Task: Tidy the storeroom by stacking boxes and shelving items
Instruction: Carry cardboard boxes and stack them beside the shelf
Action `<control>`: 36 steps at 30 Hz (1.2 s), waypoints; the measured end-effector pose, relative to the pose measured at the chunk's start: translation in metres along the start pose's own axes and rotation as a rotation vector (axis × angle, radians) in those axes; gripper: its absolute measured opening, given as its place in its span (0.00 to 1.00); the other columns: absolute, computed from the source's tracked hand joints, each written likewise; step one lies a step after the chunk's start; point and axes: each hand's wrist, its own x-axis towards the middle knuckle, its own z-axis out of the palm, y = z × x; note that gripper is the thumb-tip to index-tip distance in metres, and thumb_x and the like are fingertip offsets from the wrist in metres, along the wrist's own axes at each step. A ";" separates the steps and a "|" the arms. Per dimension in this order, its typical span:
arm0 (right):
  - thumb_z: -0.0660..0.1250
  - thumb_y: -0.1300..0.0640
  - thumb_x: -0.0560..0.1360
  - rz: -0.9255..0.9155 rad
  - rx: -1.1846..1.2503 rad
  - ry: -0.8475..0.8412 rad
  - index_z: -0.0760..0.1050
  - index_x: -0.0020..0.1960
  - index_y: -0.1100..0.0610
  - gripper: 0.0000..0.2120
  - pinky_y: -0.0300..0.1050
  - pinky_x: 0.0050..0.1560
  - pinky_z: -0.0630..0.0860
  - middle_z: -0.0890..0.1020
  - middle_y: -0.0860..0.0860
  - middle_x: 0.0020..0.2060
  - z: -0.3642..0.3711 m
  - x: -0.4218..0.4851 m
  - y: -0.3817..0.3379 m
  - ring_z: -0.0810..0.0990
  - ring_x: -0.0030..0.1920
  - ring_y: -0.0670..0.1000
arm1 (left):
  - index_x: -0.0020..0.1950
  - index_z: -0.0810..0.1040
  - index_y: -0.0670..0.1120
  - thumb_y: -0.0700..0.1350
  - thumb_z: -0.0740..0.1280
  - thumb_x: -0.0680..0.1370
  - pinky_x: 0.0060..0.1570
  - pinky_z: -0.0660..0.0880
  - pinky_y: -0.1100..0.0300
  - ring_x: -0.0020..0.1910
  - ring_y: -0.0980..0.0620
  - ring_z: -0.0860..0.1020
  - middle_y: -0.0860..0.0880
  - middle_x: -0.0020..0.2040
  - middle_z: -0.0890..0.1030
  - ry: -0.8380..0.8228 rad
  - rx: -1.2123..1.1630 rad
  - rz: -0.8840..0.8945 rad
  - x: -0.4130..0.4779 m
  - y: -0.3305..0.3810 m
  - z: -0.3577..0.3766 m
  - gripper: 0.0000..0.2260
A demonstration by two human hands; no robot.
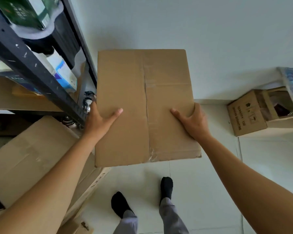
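A plain brown cardboard box [142,92], taped shut along its middle seam, is held up in front of me above the floor. My left hand [100,120] grips its left side, thumb lying across the top and fingers hidden down the side. My right hand [191,120] grips the right side the same way, thumb on top. The box hangs between a dark metal shelf rack [32,63] on the left and a white wall behind it.
A large closed cardboard box [34,157] stands on the floor at lower left, under the rack. The rack holds packets and a green box. At the right, an open printed carton [247,114] sits by the wall. My feet in black socks stand on pale tiles.
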 end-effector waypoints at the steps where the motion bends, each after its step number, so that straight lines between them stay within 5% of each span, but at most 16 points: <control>1: 0.70 0.30 0.64 0.004 -0.009 -0.003 0.67 0.64 0.54 0.39 0.50 0.53 0.76 0.77 0.48 0.54 0.014 0.013 0.010 0.77 0.54 0.51 | 0.72 0.64 0.47 0.60 0.73 0.70 0.56 0.65 0.60 0.65 0.46 0.72 0.48 0.67 0.74 0.007 0.004 -0.007 0.012 -0.014 0.012 0.37; 18: 0.70 0.31 0.65 0.073 0.005 -0.162 0.66 0.67 0.55 0.41 0.48 0.52 0.74 0.74 0.46 0.53 0.252 0.179 0.195 0.74 0.53 0.50 | 0.70 0.67 0.52 0.69 0.74 0.59 0.61 0.73 0.53 0.61 0.50 0.75 0.54 0.60 0.77 0.035 0.032 -0.153 0.166 -0.244 0.178 0.44; 31: 0.69 0.30 0.66 0.045 0.001 -0.156 0.63 0.69 0.55 0.42 0.46 0.48 0.71 0.74 0.49 0.55 0.317 0.227 0.210 0.72 0.50 0.50 | 0.68 0.68 0.50 0.60 0.75 0.68 0.58 0.71 0.58 0.60 0.51 0.75 0.52 0.59 0.77 0.062 0.068 -0.164 0.227 -0.296 0.204 0.34; 36: 0.67 0.29 0.67 0.005 -0.066 -0.143 0.59 0.72 0.55 0.45 0.52 0.56 0.73 0.73 0.53 0.64 0.320 0.234 0.205 0.75 0.61 0.57 | 0.69 0.68 0.48 0.64 0.74 0.66 0.62 0.72 0.51 0.61 0.48 0.75 0.50 0.62 0.77 0.085 0.102 -0.133 0.237 -0.293 0.204 0.37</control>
